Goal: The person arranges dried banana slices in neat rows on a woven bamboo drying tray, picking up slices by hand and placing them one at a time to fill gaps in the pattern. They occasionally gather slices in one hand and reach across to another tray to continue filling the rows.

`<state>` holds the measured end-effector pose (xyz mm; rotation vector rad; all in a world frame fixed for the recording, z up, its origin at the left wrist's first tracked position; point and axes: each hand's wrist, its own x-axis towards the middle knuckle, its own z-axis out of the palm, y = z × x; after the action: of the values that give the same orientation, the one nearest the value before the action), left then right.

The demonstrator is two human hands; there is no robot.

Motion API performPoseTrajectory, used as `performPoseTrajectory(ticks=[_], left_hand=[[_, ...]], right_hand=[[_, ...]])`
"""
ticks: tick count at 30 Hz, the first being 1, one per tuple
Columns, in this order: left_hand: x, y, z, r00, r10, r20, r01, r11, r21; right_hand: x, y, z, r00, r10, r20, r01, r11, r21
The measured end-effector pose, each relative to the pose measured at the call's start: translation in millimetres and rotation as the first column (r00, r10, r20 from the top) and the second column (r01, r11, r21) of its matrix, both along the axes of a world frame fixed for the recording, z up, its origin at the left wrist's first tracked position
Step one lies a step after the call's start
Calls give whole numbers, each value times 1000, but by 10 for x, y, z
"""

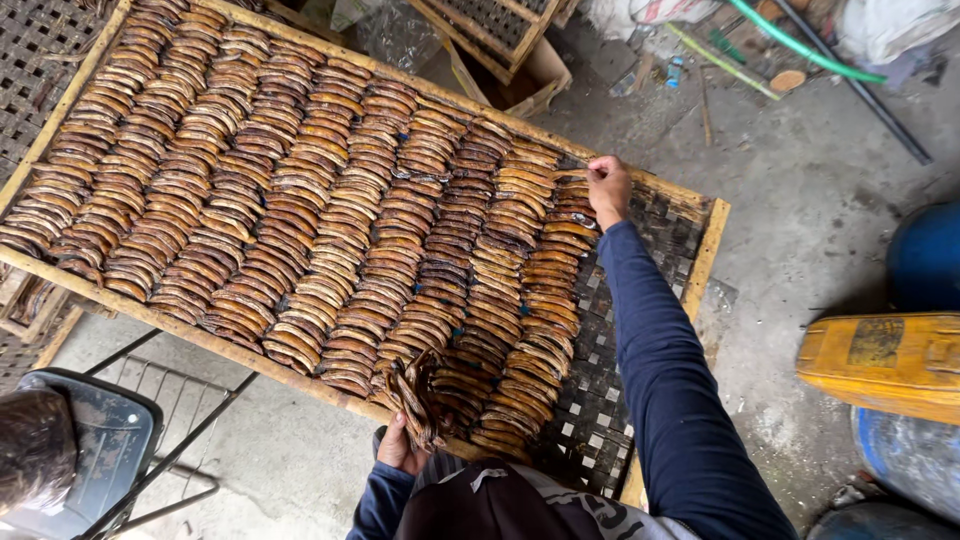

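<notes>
Bamboo tray (706, 262), R hand (608, 188) outstretched; L hand (398, 447) grips slices (415, 397)

The drying rack (705, 262) runs out of frame at the top left, so its full extent cannot be judged. The left hand (398, 447) is largely covered by the bundle of dried banana slices (415, 395) it grips; its fingers cannot be counted. The right hand (608, 188) shows only its back; the slice pinched at its fingers is too small to make out. The blue barrel (925, 257) and yellow container (885, 362) are cut by the right edge. A dark head (35, 445) at lower left is cropped and blurred
</notes>
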<state>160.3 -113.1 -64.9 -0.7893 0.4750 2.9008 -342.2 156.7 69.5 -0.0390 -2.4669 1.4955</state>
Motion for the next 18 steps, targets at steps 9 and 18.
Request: performPoseTrajectory(ticks=[9,18], left_hand=[[-679,6,-55,973,-99,-206,108,994,34],[-1929,312,307,925,-150,-349,208,969,136]], right_hand=[[-113,433,-399,986,112,-125,-75,960,271],[625,139,113,968,195,154,-184,979,-85]])
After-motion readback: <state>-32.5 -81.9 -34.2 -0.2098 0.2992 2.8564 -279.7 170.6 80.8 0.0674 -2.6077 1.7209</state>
